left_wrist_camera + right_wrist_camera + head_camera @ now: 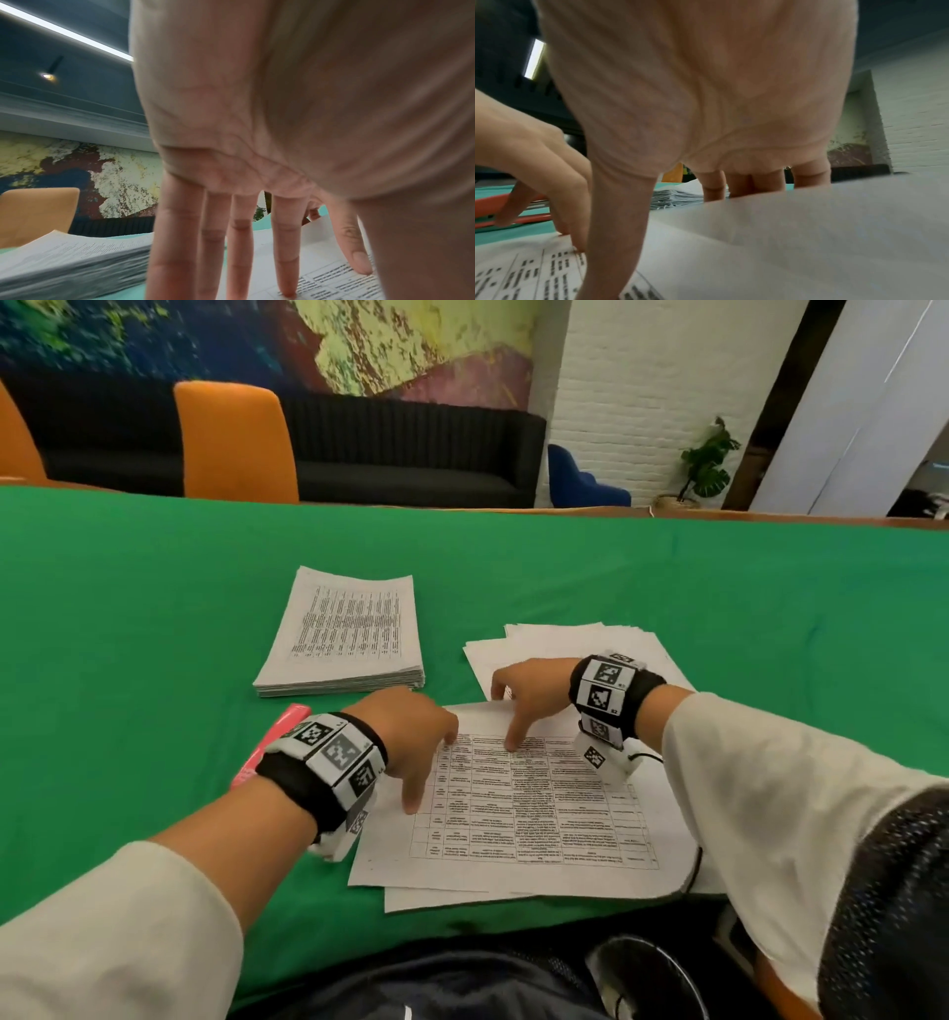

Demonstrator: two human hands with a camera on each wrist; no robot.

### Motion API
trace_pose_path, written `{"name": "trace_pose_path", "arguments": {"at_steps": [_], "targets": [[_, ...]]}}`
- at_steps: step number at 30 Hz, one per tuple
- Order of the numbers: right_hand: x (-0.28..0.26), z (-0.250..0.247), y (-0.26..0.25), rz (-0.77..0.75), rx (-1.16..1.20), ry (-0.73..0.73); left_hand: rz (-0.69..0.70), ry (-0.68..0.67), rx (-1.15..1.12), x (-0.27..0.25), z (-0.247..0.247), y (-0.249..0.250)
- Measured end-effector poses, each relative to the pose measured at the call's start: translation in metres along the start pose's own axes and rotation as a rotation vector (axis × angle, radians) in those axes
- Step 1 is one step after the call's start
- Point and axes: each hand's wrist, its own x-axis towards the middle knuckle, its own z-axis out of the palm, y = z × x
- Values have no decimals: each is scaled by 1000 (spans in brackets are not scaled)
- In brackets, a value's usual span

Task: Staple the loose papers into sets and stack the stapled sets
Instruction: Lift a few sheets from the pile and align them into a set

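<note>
Stapler (pixel 269 742) lies behind left wrist, beside thick paper stack (pixel 349 639).

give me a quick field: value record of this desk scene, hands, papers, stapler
left hand: open, fingertips on the printed sheet
right hand: thumb on the printed sheet, fingers over its far edge, grip unclear
printed sheet: table-printed, on top of loose sheets near the front edge
neat stack: thick, squared, far left of the hands
loose pile: fanned, behind the right hand
stapler: pink-red, on the green cloth, partly hidden by the left wrist, untouched
</note>
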Motion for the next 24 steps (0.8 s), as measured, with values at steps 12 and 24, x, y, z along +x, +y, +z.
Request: {"name": "trace_pose_path", "arguments": {"at_steps": [12,24], "targets": [[-9,-10,-4,-50,65,46,13,213,-718,-36,29,-64],[-76,-47,13,-318,1108,391,164,597,-1841,-79,42,-89]]}}
